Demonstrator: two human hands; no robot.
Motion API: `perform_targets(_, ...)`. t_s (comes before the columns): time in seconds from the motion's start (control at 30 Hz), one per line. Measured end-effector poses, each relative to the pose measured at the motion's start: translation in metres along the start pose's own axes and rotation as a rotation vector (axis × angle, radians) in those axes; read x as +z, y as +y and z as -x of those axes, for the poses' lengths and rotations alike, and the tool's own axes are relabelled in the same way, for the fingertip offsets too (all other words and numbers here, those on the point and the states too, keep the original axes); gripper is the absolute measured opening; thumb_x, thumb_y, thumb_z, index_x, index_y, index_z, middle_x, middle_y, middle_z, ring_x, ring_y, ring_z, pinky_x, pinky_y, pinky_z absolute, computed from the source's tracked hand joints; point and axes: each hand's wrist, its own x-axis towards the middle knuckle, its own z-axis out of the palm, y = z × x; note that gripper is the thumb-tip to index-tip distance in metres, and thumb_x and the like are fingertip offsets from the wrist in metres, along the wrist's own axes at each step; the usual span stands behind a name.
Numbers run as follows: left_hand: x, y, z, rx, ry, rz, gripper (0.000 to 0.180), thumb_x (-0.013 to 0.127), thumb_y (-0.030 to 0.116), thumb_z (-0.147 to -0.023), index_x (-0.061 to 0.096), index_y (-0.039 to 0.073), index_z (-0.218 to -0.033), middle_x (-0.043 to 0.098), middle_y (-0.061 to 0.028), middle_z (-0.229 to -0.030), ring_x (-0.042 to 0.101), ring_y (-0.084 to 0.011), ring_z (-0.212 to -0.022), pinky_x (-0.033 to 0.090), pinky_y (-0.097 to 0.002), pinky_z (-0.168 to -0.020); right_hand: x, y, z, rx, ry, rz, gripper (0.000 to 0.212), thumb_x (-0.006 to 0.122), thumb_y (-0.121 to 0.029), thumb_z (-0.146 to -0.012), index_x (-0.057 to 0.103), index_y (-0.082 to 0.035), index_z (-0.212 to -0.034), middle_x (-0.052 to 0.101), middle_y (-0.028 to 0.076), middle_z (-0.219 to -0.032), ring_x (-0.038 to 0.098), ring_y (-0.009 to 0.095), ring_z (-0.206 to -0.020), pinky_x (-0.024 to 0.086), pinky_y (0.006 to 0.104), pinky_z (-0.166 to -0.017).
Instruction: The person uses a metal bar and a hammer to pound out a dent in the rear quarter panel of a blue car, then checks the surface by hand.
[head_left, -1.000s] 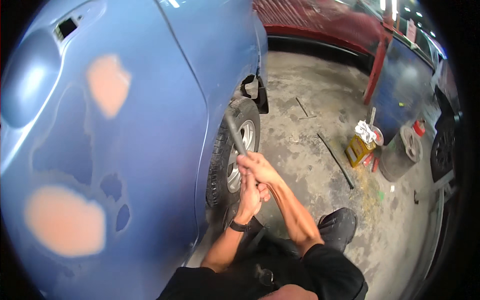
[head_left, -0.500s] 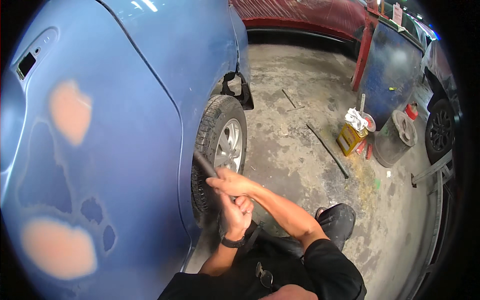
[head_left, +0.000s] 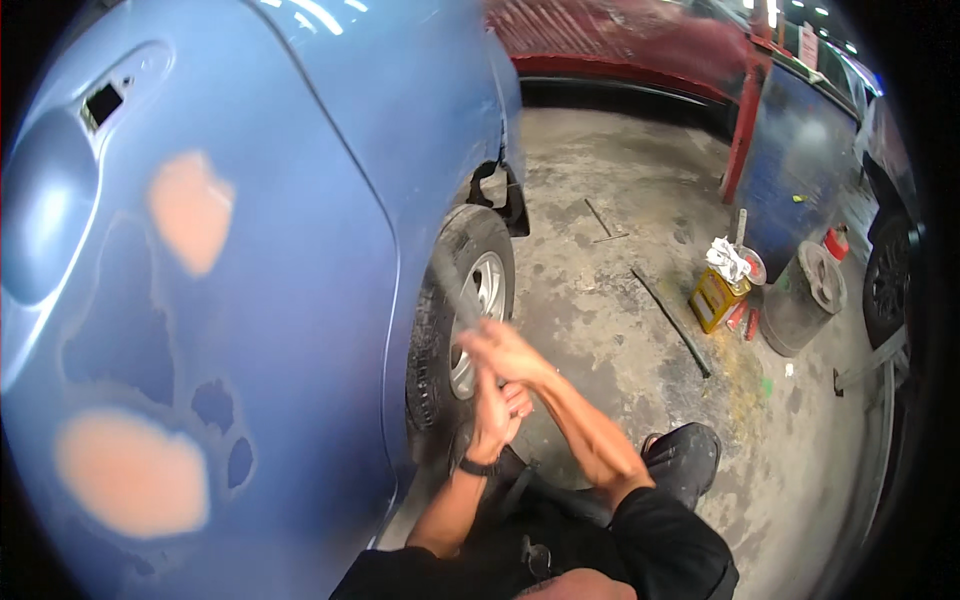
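Grey bar (head_left: 458, 288), blurred: slanting up-left from right grip (head_left: 512, 356), in front of wheel (head_left: 487, 287). Right grip: wrapped round lower part of bar. Left grip (head_left: 494, 408): just below, curled inward; whether pinching bar, cannot tell. Leftward: blue car body (head_left: 300, 330), orange-pink patches (head_left: 133, 474). Right, on floor (head_left: 590, 300): T-shaped tool (head_left: 609, 237), dark rod (head_left: 672, 325), yellow can (head_left: 716, 305).

Car (head_left: 300, 300) left, bucket (head_left: 797, 310) right

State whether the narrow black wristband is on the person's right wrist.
No, the narrow black wristband circles the wrist of the left hand, while the wrist of the right hand is bare.
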Motion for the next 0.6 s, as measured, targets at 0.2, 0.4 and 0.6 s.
perform_targets(0.2,-0.014,-0.042,0.004,-0.036,-0.106,-0.110,0.045,0.029,0.059,-0.096,0.041,0.019,-0.113,0.035,0.0048,-0.057,0.034,-0.0069,-0.042,0.032,-0.0242,-0.040,-0.011,0.019,0.044,0.081,0.209,0.023,0.033,0.052,-0.032,-0.092,0.054,0.002,-0.093,0.052,0.004,-0.067,0.050,0.013,-0.063,0.043,0.0322,-0.055)
perform_targets(0.4,-0.020,-0.030,0.012,-0.012,-0.029,0.023,0.048,0.028,0.063,-0.095,0.042,0.018,-0.103,0.031,0.0055,-0.056,0.031,-0.0065,-0.043,0.030,-0.0224,-0.044,0.001,-0.010,0.027,0.049,-0.125,0.015,0.033,0.050,-0.031,-0.096,0.052,0.001,-0.091,0.052,0.005,-0.070,0.048,0.013,-0.064,0.042,0.0300,-0.057)
perform_targets(0.6,-0.026,0.010,0.040,-0.020,-0.021,0.145,0.046,0.032,0.061,-0.095,0.040,0.018,-0.082,0.032,0.0056,-0.054,0.030,-0.0081,-0.042,0.027,-0.0226,-0.045,0.035,-0.014,-0.001,0.433,-0.387,-0.585,0.038,0.048,-0.034,-0.097,0.053,0.001,-0.084,0.054,0.007,-0.062,0.059,0.022,-0.052,0.050,0.0318,-0.048)
